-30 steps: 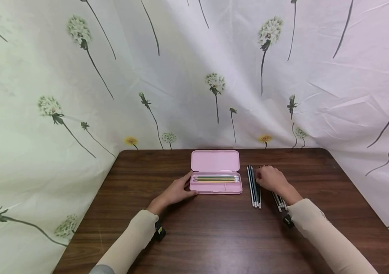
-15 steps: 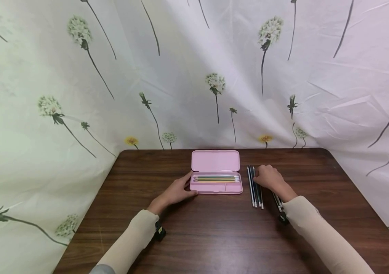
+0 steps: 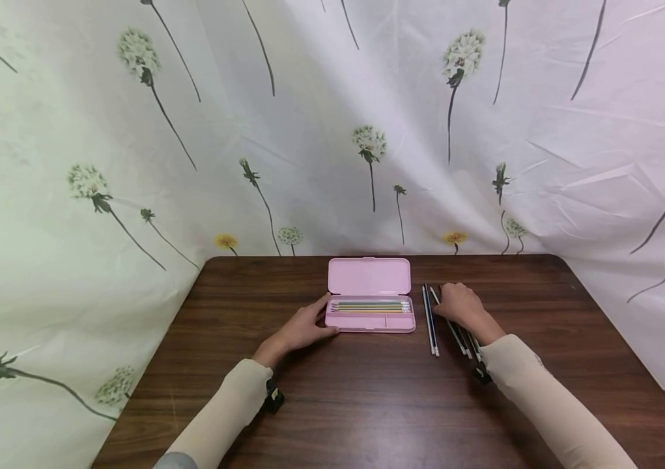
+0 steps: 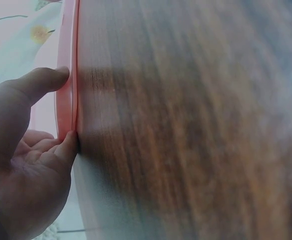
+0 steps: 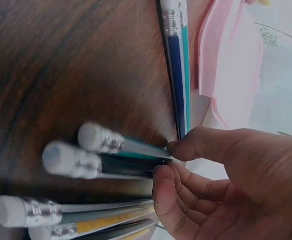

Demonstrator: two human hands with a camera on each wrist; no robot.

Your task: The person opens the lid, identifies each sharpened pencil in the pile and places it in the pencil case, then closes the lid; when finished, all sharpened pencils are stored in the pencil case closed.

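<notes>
A pink pencil case [image 3: 361, 330] lies with its lid [image 3: 368, 276] raised at the back of the table. Several coloured pencils [image 3: 370, 306] fill its rear compartment. My left hand [image 3: 303, 326] holds the case's left end, thumb on the front edge and fingers at the corner. To the right of the case, my right hand [image 3: 462, 306] pinches a green pencil [image 5: 141, 149] and a dark pencil [image 5: 121, 165] between thumb and fingers, white erasers toward me. Two pencils, one blue [image 5: 175, 75] and one teal [image 5: 186, 75], lie between that hand and the case.
More eraser-tipped pencils [image 5: 78, 227] lie beside the pinched ones, partly hidden under the right hand and sleeve [image 3: 520, 365] in the head view. Brown wood table [image 3: 355, 404] extends in front. A flower-printed cloth [image 3: 309, 130] hangs behind the table.
My right hand has drawn two pencils away from the group beside the case, swinging their eraser ends right toward the other pencils. The left hand and case have stayed in place.
</notes>
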